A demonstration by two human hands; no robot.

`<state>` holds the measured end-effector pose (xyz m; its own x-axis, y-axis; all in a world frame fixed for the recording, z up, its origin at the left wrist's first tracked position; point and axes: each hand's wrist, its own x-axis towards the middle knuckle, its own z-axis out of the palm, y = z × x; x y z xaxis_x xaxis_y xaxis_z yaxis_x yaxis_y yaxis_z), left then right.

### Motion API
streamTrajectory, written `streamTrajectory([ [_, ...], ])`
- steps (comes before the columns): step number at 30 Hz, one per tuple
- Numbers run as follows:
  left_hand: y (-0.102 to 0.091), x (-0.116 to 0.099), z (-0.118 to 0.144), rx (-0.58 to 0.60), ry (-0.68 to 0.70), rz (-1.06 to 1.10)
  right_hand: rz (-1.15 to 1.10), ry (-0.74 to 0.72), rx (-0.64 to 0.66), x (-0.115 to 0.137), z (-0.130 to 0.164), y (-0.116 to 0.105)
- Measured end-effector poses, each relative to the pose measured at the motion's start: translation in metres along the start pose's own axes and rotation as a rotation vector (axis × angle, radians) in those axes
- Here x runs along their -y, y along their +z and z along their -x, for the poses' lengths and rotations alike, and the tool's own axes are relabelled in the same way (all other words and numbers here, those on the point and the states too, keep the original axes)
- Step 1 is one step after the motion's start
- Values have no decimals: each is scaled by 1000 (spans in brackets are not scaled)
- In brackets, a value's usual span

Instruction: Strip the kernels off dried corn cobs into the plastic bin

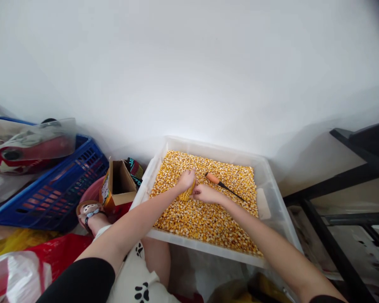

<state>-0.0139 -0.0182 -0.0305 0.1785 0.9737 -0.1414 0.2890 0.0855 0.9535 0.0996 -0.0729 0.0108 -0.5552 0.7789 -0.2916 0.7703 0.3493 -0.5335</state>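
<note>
My left hand (187, 179) is closed around a yellow corn cob (185, 195), held low over a layer of loose corn kernels (205, 223). From the right, my right hand (204, 193) presses curled fingers against the same cob; the fingertips are partly hidden. The kernels lie in a translucent plastic bin (278, 210). A screwdriver-like tool (212, 178) with an orange handle and thin dark shaft rests on the kernels, just beyond my right hand and touching neither hand.
A white wall rises behind the bin. Left of it stand an open cardboard box (122, 198) and a blue plastic basket (60, 189) piled with items. Red and white plastic bags (25, 273) lie in front. A black metal frame (328, 244) is at the right.
</note>
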Motion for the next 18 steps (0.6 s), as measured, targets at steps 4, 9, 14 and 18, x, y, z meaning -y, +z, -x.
streamTrajectory([
  [4, -3, -1, -3, 16, -69, 114, 84, 39, -46, 7, 3, 4],
  [9, -10, -7, -4, -1, -309, 372, 245, 127, -125, 22, 9, 10],
  [14, -11, -11, -3, 10, -334, 431, 275, 152, -119, 28, 16, 6],
  [18, -12, -11, -3, 26, -313, 410, 236, 122, -142, 29, 21, 2],
])
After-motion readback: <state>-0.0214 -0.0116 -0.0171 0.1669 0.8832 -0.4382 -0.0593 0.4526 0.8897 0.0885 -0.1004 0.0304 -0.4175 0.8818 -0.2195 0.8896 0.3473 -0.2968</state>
